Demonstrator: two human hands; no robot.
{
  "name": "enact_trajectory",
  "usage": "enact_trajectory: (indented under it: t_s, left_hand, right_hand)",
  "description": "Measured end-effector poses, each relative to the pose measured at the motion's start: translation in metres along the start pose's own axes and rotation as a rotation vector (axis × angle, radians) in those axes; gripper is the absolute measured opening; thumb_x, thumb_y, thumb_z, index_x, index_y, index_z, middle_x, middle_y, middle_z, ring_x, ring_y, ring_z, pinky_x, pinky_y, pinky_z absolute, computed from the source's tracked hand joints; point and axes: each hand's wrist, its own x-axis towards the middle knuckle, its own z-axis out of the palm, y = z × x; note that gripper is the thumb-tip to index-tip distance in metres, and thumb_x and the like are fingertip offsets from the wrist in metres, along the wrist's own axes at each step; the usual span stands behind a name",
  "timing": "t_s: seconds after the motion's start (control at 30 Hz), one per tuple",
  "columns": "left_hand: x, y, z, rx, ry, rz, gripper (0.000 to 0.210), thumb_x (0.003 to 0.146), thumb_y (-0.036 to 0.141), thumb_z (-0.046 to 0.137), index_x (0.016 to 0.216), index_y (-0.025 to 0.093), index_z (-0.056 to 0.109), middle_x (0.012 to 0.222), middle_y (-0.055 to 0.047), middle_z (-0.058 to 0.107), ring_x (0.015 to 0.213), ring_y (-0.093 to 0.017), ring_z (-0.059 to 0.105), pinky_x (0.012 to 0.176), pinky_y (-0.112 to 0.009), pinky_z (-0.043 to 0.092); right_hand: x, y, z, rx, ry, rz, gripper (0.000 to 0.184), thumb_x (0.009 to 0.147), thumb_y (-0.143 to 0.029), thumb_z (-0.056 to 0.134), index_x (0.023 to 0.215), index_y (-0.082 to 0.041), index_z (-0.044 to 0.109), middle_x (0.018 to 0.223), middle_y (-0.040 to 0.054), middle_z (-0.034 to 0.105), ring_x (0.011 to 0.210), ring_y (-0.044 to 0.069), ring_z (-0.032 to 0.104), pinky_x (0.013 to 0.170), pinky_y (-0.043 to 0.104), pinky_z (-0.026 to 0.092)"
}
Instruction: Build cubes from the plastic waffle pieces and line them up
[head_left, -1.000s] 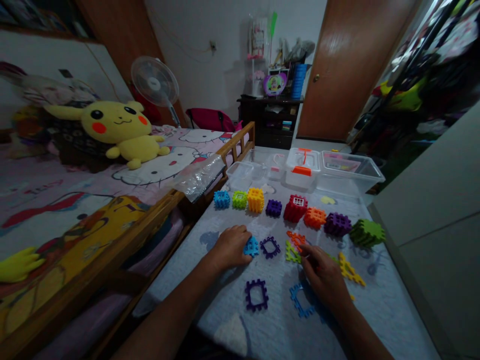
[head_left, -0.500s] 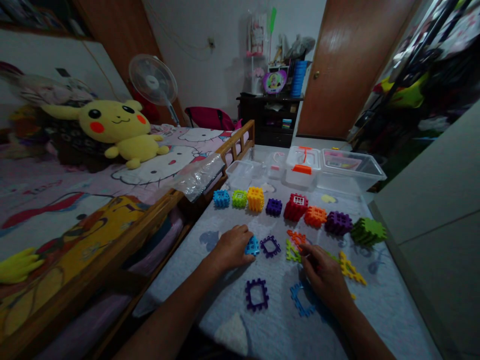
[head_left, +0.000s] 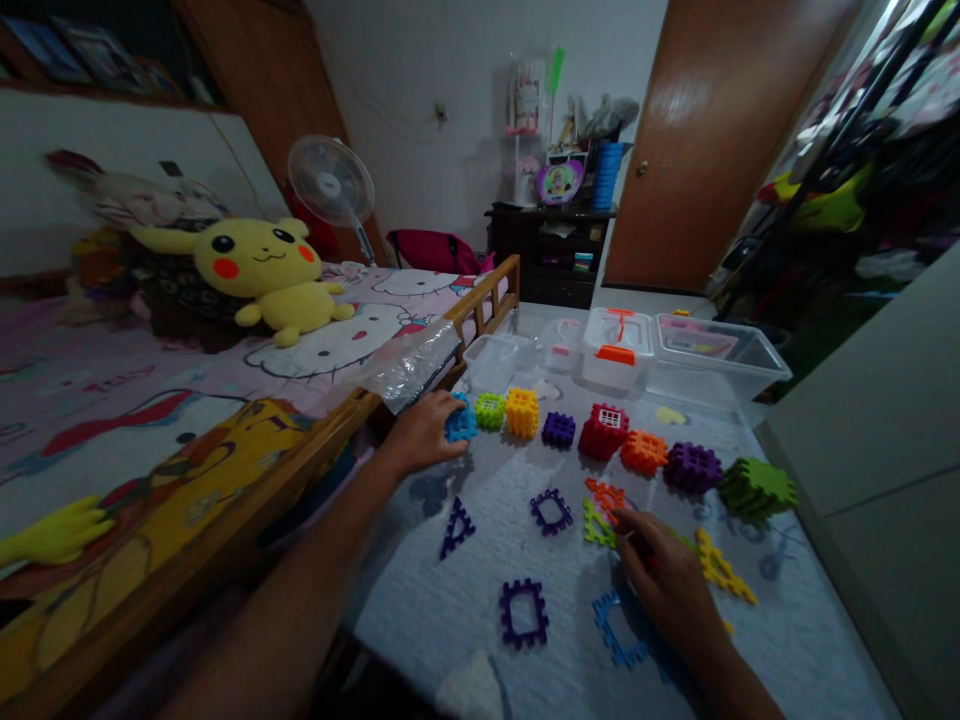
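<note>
My left hand (head_left: 426,435) is closed around blue interlocking plastic pieces (head_left: 460,418) at the left end of a row of stacked pieces; its fingers partly cover them. My right hand (head_left: 667,575) has its fingers curled together beside a green piece (head_left: 598,522) and an orange piece (head_left: 604,496). A bit of red shows under those fingers, but what it belongs to is hidden. Between the hands lie a purple square frame (head_left: 551,511) and a purple triangle (head_left: 457,528). Nearer are another purple frame (head_left: 523,613) and a blue frame (head_left: 618,630), partly covered by my right hand.
Stacks of lime (head_left: 490,411), yellow (head_left: 523,413), red (head_left: 603,432), orange (head_left: 644,453), purple (head_left: 692,467) and green pieces (head_left: 757,488) line the cloth. Behind them stand clear plastic boxes (head_left: 716,375). A wooden bed rail (head_left: 330,430) runs along the left.
My left hand has moved left and away from me with the blue piece, to the blue stack, uncovering the purple triangle. My right hand stays by the green and orange pieces. The view has shifted slightly.
</note>
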Motion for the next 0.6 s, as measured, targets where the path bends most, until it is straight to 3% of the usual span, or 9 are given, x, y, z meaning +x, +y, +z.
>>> enact_trajectory:
  t_s: [0.2, 0.4, 0.6]
  left_hand:
    - [0.045, -0.049, -0.009, 0.05, -0.098, -0.106, 0.051, 0.07, 0.038, 0.067, 0.114, 0.014, 0.062, 0.104, -0.009, 0.062, 0.098, -0.025, 0.059, 0.086, -0.033, 0.046]
    - [0.065, -0.059, 0.002, 0.061, -0.19, -0.092, 0.047, 0.065, 0.037, 0.07, 0.106, 0.015, 0.066, 0.104, -0.009, 0.065, 0.096, -0.026, 0.061, 0.082, -0.031, 0.046]
    - [0.069, -0.062, 0.012, 0.075, -0.245, -0.084, 0.046, 0.064, 0.037, 0.072, 0.105, 0.018, 0.066, 0.106, -0.008, 0.066, 0.098, -0.026, 0.061, 0.084, -0.031, 0.045]
  right_hand:
    - [0.0, 0.003, 0.001, -0.008, 0.006, -0.001, 0.026, 0.091, -0.03, 0.047, 0.109, -0.019, 0.062, 0.092, 0.0076, 0.069, 0.078, 0.02, 0.066, 0.07, 0.033, 0.054]
    - [0.001, -0.002, 0.0, -0.005, 0.017, 0.009, 0.025, 0.09, -0.029, 0.048, 0.107, -0.019, 0.063, 0.09, 0.0071, 0.068, 0.074, 0.02, 0.066, 0.066, 0.032, 0.053]
    - [0.001, -0.002, 0.001, 0.004, 0.002, -0.001, 0.023, 0.091, -0.027, 0.047, 0.107, -0.019, 0.062, 0.088, 0.0066, 0.068, 0.073, 0.019, 0.065, 0.066, 0.031, 0.052]
